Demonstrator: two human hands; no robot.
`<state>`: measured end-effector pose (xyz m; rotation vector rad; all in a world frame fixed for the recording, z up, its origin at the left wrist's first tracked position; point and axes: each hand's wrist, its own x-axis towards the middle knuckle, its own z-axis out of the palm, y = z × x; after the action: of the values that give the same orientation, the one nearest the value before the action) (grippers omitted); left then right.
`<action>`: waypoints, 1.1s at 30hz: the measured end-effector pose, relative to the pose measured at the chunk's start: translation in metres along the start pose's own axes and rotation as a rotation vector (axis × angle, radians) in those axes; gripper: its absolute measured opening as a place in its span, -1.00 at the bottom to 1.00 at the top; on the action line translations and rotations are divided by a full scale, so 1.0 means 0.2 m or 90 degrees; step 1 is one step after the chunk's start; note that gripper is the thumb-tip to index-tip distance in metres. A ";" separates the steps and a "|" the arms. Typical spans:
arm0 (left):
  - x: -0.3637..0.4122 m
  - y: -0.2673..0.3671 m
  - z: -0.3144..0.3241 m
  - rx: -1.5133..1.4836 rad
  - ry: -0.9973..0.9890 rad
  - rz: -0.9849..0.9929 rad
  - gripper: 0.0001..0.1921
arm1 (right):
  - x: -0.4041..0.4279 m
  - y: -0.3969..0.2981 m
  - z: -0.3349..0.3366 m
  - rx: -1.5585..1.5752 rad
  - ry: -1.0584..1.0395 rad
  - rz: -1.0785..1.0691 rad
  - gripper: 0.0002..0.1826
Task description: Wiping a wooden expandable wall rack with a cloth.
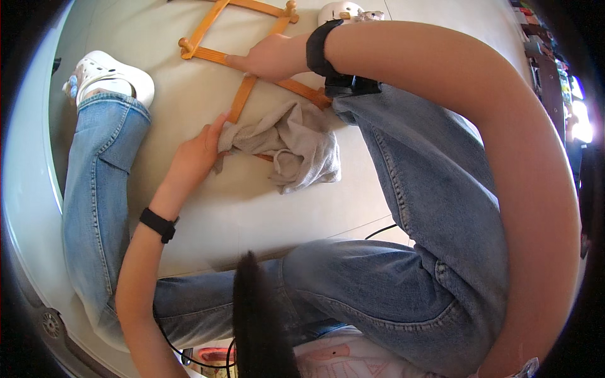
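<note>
An expanding wooden peg rack (208, 28) of crossed orange-brown slats lies on or just above the floor in front of me. Rounded pegs stand at several of its joints. My right hand (272, 56) grips the rack near a middle crossing. Nearer to me, my left hand (201, 146) holds a grey cloth (307, 141) at the lower end of a slat, the fingers partly hidden by the fabric. The cloth drapes to the right over the near part of the rack, covering some of the slats.
Pale floor tiles (283, 217) spread beneath the rack. My jeans-clad legs frame it, with a white clog (118, 75) at left and another white clog (340, 12) at top. A black cable (382, 230) runs by my right leg. A pale panel (28, 189) borders the left side.
</note>
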<state>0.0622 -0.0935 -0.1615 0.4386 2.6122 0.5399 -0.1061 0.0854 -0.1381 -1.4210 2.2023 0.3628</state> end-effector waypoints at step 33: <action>0.00 0.04 -0.17 0.116 -0.104 -0.055 -0.63 | -0.01 -0.02 -0.02 0.040 0.007 0.020 -0.40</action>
<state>0.0488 -0.0966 -0.1299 0.4058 2.5179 0.2279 -0.1037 0.0834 -0.1329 -1.3600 2.2271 0.2939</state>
